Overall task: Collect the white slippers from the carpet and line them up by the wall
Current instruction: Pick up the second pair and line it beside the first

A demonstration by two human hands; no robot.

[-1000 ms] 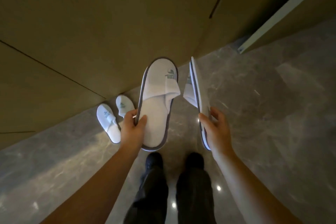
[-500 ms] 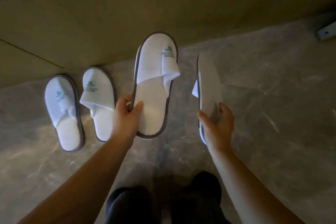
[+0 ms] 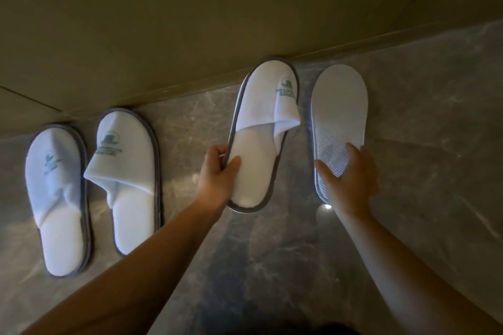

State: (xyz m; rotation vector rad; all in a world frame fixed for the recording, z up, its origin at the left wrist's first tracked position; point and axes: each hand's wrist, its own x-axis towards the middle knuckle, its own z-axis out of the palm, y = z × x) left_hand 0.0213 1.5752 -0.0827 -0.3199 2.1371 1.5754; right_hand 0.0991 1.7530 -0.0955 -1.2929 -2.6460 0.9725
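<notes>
Two white slippers with grey trim lie side by side on the marble floor, toes to the wall: one at the far left (image 3: 58,196) and one beside it (image 3: 132,177). My left hand (image 3: 219,174) grips the heel edge of a third white slipper (image 3: 265,128), upper side facing me, its toe close to the wall. My right hand (image 3: 349,181) holds a fourth slipper (image 3: 339,114) at its heel, turned so its ribbed sole faces me. Whether these two touch the floor I cannot tell.
A tan panelled wall (image 3: 190,22) runs across the top, meeting the grey marble floor (image 3: 435,171) along a slanted line. Open floor lies to the right of the fourth slipper. My dark trousers show at the bottom edge.
I have bent lower and closer to the wall. Both held slippers moved down toward the floor, to the right of the placed pair. The right-hand slipper turned from edge-on to sole facing me.
</notes>
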